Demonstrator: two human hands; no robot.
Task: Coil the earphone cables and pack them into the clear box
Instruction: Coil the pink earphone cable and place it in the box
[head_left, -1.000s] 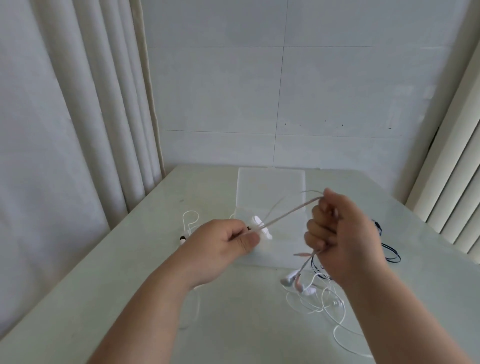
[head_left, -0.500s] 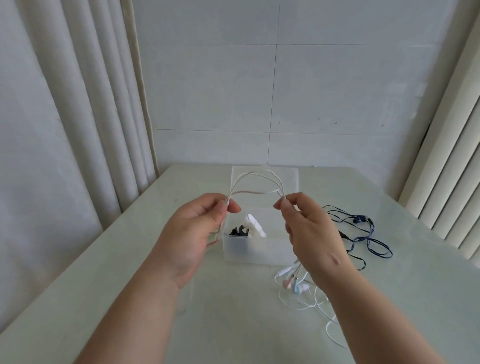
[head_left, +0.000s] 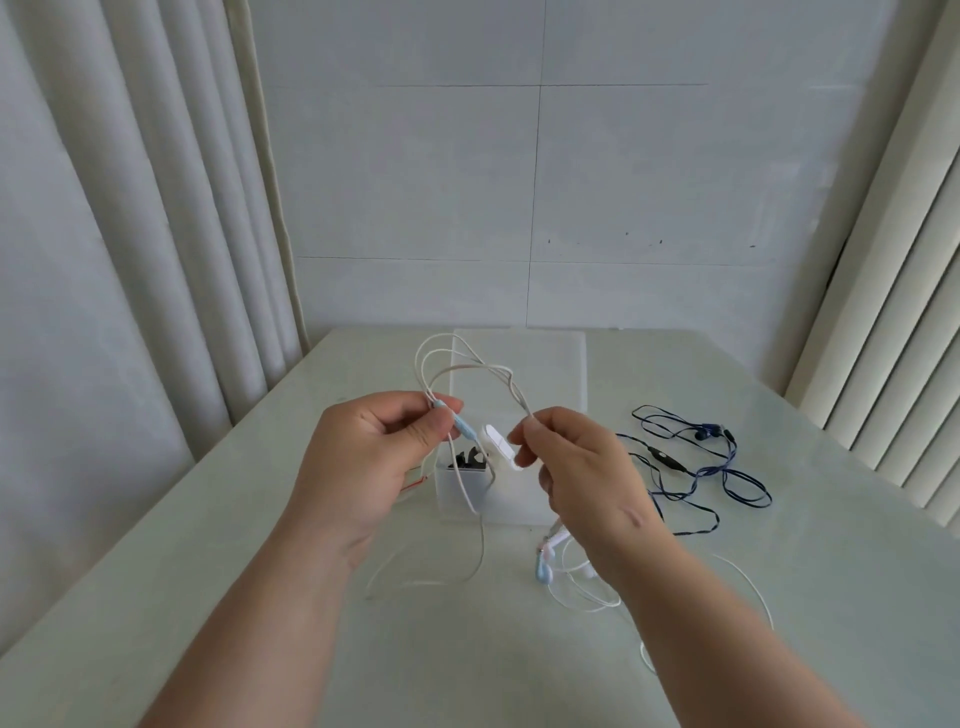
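On the pale table (head_left: 841, 597), nearest the person, slack white cable ends in a light-blue earbud (head_left: 543, 571) under the right wrist. Above it the left hand (head_left: 374, 462) pinches the white earphone cable (head_left: 470, 366) between thumb and forefinger at its light-blue inline remote (head_left: 464, 427). The right hand (head_left: 587, 478) pinches the same cable at its fingertips. Loops arc up between them. Just behind stands the clear box (head_left: 511, 504), its lid raised, with black earphones (head_left: 470, 460) inside. Dark-blue earphones (head_left: 666, 460) lie tangled to its right.
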